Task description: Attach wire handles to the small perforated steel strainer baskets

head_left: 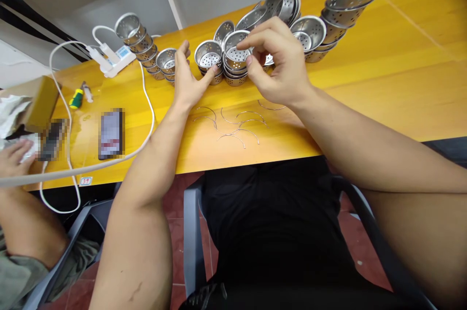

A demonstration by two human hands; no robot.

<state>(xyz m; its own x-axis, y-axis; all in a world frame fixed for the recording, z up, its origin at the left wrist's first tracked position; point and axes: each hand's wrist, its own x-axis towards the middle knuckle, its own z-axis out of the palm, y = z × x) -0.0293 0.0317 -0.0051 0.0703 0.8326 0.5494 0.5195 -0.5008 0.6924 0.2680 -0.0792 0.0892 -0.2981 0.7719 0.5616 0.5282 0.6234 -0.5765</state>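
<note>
My left hand [189,79] is open, its thumb stretched toward a stack of perforated metal cups [209,58] and its fingers beside another short cup stack [168,64]. To the right, my right hand [280,62] is bent with thumb and index finger apart. Its index fingertip lies over the mouth of a perforated metal cup [235,52], and the thumb is by that cup's right rim. Whether either fingertip touches it I cannot tell. Several thin curved wires [229,134] lie on the yellow table [204,159] in front of both hands.
Taller cup stacks stand at left [140,47] and right [333,20], with tilted cups [280,3] behind my right hand. A power strip [116,62], white cable [148,93], phone [110,134] and screwdriver [76,99] lie left. Another person's hand [16,154] is at far left.
</note>
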